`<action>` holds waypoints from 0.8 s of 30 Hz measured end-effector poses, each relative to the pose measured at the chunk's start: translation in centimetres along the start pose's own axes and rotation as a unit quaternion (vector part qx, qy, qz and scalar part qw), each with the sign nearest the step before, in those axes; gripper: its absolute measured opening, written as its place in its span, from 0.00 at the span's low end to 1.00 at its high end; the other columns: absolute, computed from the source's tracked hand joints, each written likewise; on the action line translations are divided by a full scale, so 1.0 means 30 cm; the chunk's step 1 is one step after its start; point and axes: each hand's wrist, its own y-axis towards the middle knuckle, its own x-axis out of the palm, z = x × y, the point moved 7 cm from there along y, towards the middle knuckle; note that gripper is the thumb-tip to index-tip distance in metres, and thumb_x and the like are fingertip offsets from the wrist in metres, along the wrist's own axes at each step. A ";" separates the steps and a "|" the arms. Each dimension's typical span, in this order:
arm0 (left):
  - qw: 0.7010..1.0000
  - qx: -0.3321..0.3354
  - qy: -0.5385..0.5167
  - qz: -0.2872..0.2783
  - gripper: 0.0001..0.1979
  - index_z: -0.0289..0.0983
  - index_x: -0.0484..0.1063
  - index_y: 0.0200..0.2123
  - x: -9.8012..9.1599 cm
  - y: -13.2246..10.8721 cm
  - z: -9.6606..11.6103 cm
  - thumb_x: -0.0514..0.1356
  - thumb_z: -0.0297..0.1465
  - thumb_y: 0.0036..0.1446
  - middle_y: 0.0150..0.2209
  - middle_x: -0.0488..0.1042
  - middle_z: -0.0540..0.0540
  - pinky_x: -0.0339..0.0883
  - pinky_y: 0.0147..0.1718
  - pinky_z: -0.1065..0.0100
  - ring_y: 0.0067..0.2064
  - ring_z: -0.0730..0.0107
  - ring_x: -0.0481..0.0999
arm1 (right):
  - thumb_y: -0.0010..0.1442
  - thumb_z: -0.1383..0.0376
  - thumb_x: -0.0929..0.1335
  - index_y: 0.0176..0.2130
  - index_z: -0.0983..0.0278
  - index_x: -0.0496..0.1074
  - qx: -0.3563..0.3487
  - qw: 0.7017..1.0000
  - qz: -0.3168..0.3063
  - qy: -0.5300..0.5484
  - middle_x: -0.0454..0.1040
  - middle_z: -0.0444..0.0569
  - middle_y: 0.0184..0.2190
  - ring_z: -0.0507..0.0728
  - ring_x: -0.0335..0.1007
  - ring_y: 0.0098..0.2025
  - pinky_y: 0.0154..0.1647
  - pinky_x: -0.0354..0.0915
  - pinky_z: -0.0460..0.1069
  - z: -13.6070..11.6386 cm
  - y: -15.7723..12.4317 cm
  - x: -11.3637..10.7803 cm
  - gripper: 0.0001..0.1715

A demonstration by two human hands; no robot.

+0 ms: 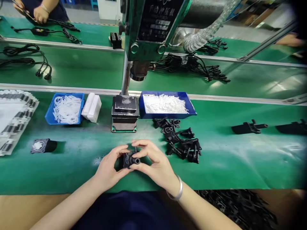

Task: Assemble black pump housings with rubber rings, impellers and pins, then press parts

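Close to the table's front edge, my left hand [108,167] curls its fingers and thumb around a black plastic housing [126,160] with a square flange. My right hand [155,163] pinches a black spouted cover [135,160] against that flange, its round tube pointing toward me. The housing's body is mostly hidden by my fingers. To the left lies another black housing [51,146], on its side, with a white part in its open end. Several loose black spouted covers [183,145] are heaped to the right of my hands.
Beyond my hands stands a press, its base block [125,110] beneath the ram [138,72]. Beside it are a blue tray [50,116] of white rings and a blue bin [168,116] of white pieces. Finished-looking black units [247,127] lie right. A co-worker's hand [40,14] shows across.
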 end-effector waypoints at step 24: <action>0.996 0.060 0.053 -0.032 0.27 0.45 0.61 0.58 -0.005 0.019 0.025 0.66 0.30 0.57 0.52 0.75 0.45 0.73 0.51 0.62 0.51 0.63 0.77 | 0.61 0.61 0.73 0.42 0.59 0.68 -0.090 0.993 -0.041 -0.070 0.73 0.49 0.41 0.58 0.69 0.50 0.53 0.67 0.57 0.018 -0.015 0.071 0.11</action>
